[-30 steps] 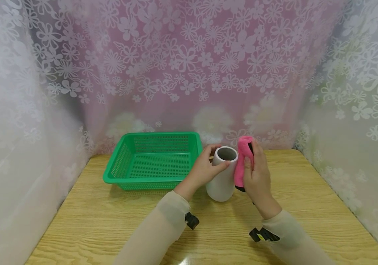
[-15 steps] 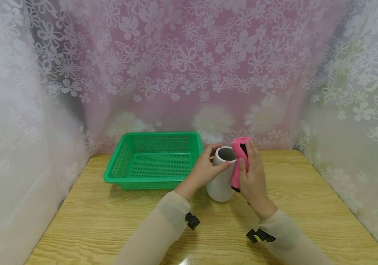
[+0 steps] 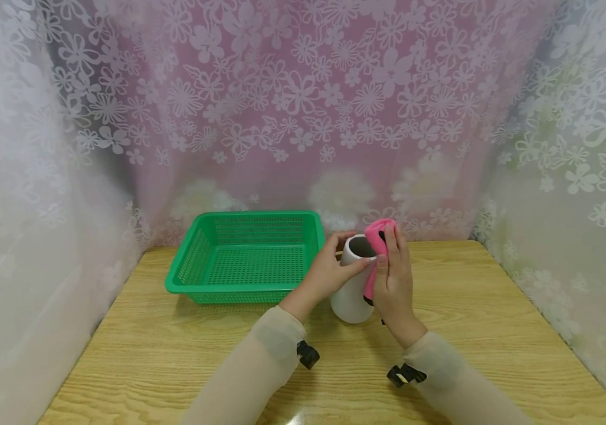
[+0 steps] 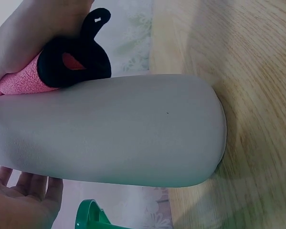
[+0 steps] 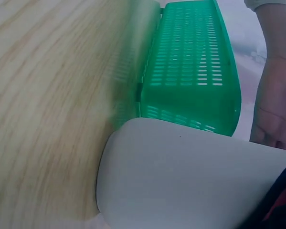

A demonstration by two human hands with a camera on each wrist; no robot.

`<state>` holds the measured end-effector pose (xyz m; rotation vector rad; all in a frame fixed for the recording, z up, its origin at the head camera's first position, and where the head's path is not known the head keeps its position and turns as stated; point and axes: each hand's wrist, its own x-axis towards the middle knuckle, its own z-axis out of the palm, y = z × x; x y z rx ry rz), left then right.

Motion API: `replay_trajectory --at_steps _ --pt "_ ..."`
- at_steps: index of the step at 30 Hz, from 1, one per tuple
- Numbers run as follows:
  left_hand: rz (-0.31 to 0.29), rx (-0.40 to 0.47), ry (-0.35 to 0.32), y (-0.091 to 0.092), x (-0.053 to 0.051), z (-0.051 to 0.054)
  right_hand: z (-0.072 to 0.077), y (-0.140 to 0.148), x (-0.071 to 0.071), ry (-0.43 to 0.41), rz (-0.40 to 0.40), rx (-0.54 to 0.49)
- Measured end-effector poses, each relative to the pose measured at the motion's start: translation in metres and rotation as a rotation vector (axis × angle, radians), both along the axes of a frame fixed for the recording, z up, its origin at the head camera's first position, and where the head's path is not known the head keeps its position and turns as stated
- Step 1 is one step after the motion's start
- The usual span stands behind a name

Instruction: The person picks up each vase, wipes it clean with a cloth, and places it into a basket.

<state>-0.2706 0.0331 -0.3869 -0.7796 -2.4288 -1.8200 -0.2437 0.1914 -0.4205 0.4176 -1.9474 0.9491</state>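
A white vase-like cylinder [image 3: 352, 295] with an open top stands upright on the table; its side fills much of the left wrist view [image 4: 133, 133] and the right wrist view [image 5: 190, 176]. My left hand [image 3: 329, 267] grips it near the rim, thumb in front and fingers behind. With my right hand [image 3: 395, 283] I hold a folded pink cloth [image 3: 376, 236] with black edging against the cylinder's right side, its upper end at the rim. The cloth's black edge and loop [image 4: 92, 62] lie along the cylinder in the left wrist view.
Left of the cylinder, close to my left hand, sits a green perforated basket [image 3: 244, 289], with nothing seen inside. Wood-grain table [image 3: 175, 354] lies beneath everything. Flower-patterned curtains [image 3: 303, 118] hang behind and at both sides.
My right hand and the pink cloth have moved left, from the cylinder's right side to overlapping its rim and side. My left hand and the cylinder have stayed in place.
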Motion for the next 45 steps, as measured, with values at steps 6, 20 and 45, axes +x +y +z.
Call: replay_trajectory --at_steps 6,20,45 --pt "0.002 0.014 0.006 0.000 -0.001 0.001 -0.001 -0.001 -0.003 -0.034 0.022 -0.073" --pt "-0.005 0.018 -0.011 0.001 -0.003 -0.003 -0.006 0.003 -0.002 -0.215 0.019 -0.225" --pt "-0.015 0.032 -0.023 -0.001 0.001 0.002 -0.024 0.012 0.001 -0.527 0.073 -0.247"
